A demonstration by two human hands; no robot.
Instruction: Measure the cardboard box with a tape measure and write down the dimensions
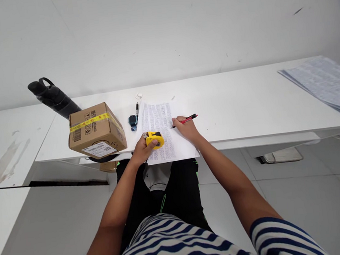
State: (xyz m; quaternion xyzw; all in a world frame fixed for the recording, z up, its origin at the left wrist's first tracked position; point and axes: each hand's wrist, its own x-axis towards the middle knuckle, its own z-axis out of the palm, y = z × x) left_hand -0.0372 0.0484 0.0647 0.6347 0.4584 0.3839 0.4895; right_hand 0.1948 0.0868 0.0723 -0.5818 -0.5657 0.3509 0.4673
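Light: bright, even, cool white; source hard to tell
Desk (248, 110): nearly washed-out white
Wall (159, 30): soft grey, dimming toward the right
Box (95, 132): right-hand side darker than its printed top
Floor (288, 196): greyer, dimmer than the desk
Sheet (163, 122): writing too small and soft to read
Paper stack (326, 85): lines blurred, stretched near the edge
Upper right corner: dark vignette

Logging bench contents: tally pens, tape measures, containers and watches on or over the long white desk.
Pens: 2 (slim red-and-black pen, slim black pen)
Tape measures: 1 (rounded yellow-and-black tape measure)
Containers: 2 (brown cardboard box, tall black bottle)
Watches: 1 (dark square-faced wristwatch)
Total: 6
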